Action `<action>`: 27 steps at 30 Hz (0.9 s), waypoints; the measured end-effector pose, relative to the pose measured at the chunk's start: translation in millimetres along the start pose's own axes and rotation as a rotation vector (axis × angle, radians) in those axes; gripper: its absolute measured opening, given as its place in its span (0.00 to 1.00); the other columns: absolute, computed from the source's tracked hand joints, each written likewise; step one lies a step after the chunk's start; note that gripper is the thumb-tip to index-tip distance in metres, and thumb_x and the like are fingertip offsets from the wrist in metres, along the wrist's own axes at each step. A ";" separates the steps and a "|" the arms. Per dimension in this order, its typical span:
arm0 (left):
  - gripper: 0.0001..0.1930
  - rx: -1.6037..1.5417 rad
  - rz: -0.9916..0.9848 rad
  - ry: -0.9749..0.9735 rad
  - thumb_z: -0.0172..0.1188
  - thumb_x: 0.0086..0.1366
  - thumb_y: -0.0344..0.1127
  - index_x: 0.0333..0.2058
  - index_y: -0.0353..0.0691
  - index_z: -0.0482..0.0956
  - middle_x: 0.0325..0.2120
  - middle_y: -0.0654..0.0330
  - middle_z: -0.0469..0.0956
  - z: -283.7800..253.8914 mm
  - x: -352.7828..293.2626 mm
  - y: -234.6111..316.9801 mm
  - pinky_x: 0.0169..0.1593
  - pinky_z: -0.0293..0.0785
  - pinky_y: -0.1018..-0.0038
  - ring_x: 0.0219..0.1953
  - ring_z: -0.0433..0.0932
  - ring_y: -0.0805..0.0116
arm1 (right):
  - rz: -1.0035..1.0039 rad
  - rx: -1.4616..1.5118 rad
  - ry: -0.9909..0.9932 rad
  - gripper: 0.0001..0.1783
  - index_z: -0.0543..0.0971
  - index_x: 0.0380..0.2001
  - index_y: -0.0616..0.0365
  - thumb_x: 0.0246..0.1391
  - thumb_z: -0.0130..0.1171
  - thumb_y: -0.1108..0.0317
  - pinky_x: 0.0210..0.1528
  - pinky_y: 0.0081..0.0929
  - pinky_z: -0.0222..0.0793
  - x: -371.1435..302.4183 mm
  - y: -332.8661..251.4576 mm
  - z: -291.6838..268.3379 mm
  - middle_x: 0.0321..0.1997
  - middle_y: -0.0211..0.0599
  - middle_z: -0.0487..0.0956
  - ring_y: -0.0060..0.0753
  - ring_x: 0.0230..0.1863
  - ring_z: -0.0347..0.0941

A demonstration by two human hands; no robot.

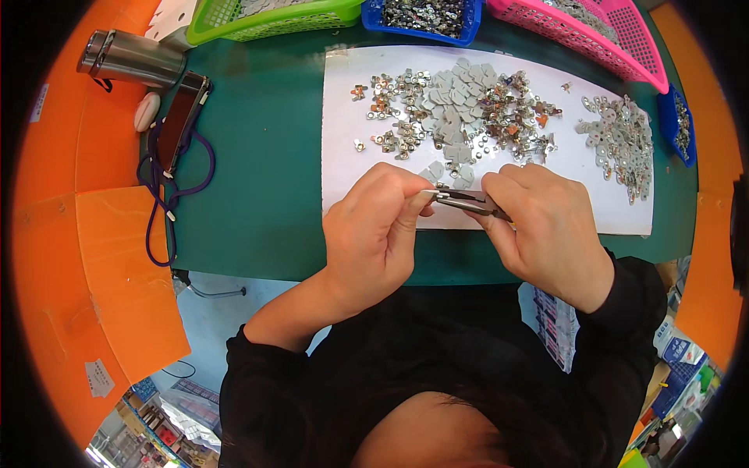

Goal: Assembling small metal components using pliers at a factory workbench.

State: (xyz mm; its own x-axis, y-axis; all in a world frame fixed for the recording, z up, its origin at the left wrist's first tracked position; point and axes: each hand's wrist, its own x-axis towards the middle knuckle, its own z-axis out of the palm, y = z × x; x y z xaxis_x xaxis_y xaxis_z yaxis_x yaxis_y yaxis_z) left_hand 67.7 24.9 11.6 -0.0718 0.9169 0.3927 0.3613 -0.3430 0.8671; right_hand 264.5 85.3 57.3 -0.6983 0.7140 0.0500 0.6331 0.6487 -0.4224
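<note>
My left hand [373, 222] pinches a small light-coloured part [427, 193] between thumb and forefinger. My right hand [550, 226] is closed round a pair of pliers [480, 203], whose jaws point left and meet that part. Both hands are over the near edge of a white board [351, 171]. Just beyond the fingers lie flat grey pieces [459, 93] in a heap. Small metal parts, some coppery, are scattered left of it [398, 109], and a mixed heap of shiny metal parts [515, 117] sits to its right.
Another pile of metal pieces [624, 148] covers the board's right side. Along the back stand a green basket [273, 23], a blue bin [421, 35] and a pink basket [616, 56]; a small blue tray [677, 125] is far right. At left are a steel flask [140, 58] and a phone [178, 125] with a cord.
</note>
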 end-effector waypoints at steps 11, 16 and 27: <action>0.01 -0.018 -0.016 -0.023 0.58 0.68 0.23 0.35 0.32 0.77 0.26 0.58 0.75 -0.2 1.8 1.0 0.26 0.73 0.78 0.23 0.78 0.71 | -0.027 -0.012 -0.022 0.10 0.74 0.27 0.57 0.50 0.64 0.67 0.28 0.43 0.65 3.0 2.4 -6.5 0.22 0.40 0.73 0.48 0.27 0.72; 0.02 0.091 0.047 -0.098 0.60 0.65 0.22 0.35 0.33 0.77 0.25 0.58 0.74 -5.7 3.3 -2.4 0.26 0.72 0.76 0.23 0.77 0.68 | -0.063 -0.133 -0.037 0.11 0.73 0.28 0.56 0.44 0.65 0.68 0.30 0.41 0.66 2.4 2.8 -15.3 0.24 0.38 0.72 0.46 0.29 0.71; 0.09 0.328 0.170 -0.332 0.62 0.56 0.20 0.36 0.36 0.75 0.27 0.56 0.73 -19.6 14.3 4.1 0.29 0.74 0.66 0.28 0.78 0.54 | -0.135 -0.529 -0.175 0.12 0.73 0.27 0.53 0.43 0.68 0.65 0.38 0.35 0.63 11.3 -6.2 -42.1 0.29 0.33 0.73 0.37 0.36 0.71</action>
State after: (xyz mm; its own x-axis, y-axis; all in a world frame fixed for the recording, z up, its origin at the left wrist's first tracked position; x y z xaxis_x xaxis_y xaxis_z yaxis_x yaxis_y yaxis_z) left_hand 49.9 32.6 26.8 0.2947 0.8872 0.3549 0.6197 -0.4602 0.6358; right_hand 266.7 100.5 98.6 -0.8008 0.5908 -0.0980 0.5841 0.8067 0.0902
